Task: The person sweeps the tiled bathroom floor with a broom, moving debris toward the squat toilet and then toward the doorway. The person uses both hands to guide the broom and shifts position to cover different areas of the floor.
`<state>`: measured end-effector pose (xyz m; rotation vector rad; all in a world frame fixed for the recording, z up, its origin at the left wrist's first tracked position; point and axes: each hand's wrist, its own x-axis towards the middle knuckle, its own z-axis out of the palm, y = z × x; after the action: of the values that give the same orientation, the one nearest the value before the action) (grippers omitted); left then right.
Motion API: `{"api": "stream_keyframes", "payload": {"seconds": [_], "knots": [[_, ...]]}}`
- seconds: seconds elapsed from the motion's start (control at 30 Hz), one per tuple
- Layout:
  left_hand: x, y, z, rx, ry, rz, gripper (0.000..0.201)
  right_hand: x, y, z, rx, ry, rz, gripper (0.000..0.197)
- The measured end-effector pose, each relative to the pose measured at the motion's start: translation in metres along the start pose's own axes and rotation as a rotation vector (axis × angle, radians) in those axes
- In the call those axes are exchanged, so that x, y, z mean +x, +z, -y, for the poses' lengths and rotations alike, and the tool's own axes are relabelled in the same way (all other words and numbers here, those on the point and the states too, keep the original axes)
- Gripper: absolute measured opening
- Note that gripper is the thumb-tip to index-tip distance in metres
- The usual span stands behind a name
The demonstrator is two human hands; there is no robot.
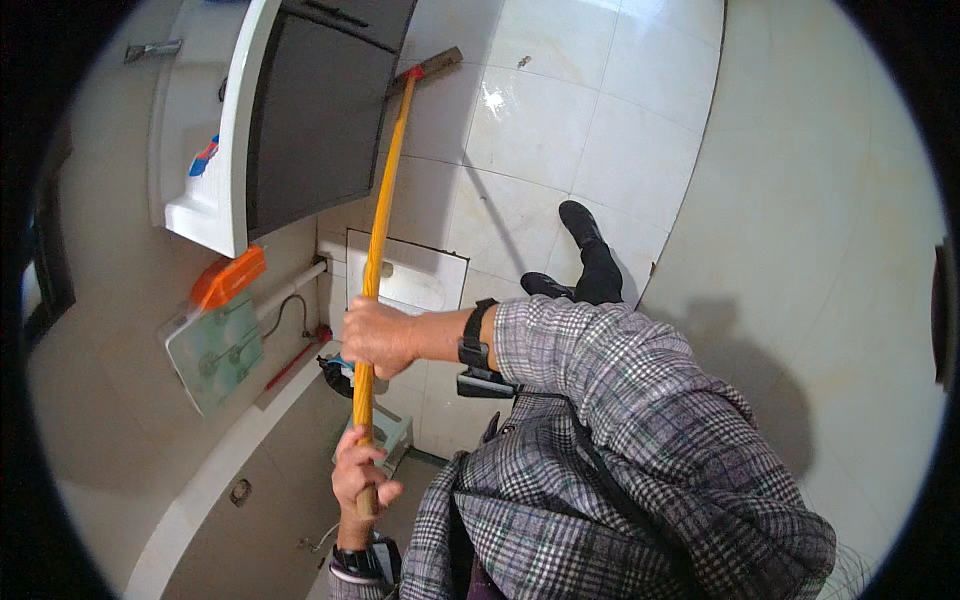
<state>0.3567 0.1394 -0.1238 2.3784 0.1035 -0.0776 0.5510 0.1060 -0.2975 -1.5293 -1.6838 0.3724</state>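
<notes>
Glossy tiled floor (540, 120) — round orange broom handle (378, 230).

Orange-yellow broom handle (378, 240), grey plaid coat sleeve (600, 360), black shoes (580, 222), white floor tiles (540, 120)

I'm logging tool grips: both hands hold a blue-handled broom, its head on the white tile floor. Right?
Not quite. The handle is yellow-orange, not blue, as the head view shows. The rest holds: the right hand grips it midway, the left hand near its end, and the broom head lies on the white tile floor.
</notes>
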Motion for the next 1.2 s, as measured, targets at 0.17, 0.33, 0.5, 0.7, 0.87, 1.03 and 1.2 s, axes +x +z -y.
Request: {"api": "stream_keyframes", "payload": {"seconds": [0.17, 0.33, 0.5, 0.7, 0.87, 1.03, 1.2], "knots": [[0.028, 0.009, 0.025, 0.002, -0.022, -0.142, 0.052, 0.020, -0.011, -0.034, -0.066, -0.004, 0.023, 0.010], [0.042, 0.012, 0.069, -0.035, 0.005, -0.067, 0.051, 0.027, -0.012, -0.072, -0.095, 0.043, 0.103, 0.008], [-0.023, -0.026, 0.035, -0.182, 0.035, -0.132, 0.049, 0.030, 0.008, 0.013, -0.024, 0.037, 0.112, 0.009], [-0.014, -0.018, 0.038, -0.107, -0.051, -0.139, 0.048, 0.039, 0.007, -0.001, -0.039, 0.005, 0.084, 0.012], [-0.032, -0.020, 0.038, -0.152, -0.023, -0.083, 0.047, 0.038, 0.025, 0.006, -0.041, -0.029, 0.180, 0.013], [-0.101, -0.059, -0.002, -0.209, -0.097, -0.167, 0.051, 0.038, 0.051, 0.085, 0.110, -0.052, 0.047, 0.013], [-0.068, -0.054, 0.021, -0.186, -0.046, -0.332, 0.045, 0.067, 0.041, 0.058, 0.015, -0.065, 0.024, 0.014]]}}
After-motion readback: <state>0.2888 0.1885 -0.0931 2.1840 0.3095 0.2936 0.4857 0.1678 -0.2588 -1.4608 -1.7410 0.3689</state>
